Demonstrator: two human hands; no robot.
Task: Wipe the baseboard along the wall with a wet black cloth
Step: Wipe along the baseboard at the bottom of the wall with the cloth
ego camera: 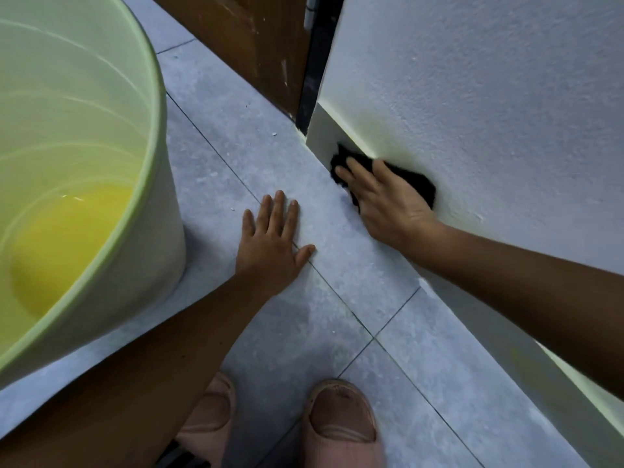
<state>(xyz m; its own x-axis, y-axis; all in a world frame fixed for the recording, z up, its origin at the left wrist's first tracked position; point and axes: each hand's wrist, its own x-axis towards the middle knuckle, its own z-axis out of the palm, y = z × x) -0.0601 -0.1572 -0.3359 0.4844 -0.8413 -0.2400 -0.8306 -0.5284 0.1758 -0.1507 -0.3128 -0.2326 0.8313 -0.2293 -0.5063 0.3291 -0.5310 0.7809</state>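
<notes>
I'd keep my right hand (381, 197) pressing the cloth (415, 184) flat along the baseboard (324, 136), left hand (270, 244) open, bracing beside it.

No legible text, label, brand, number or sign appears on any surface in the head view.

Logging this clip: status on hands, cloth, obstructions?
Right hand pressing black cloth flat on baseboard near wall end. Left hand open, braced on floor. Bucket left, clear of path.
</notes>
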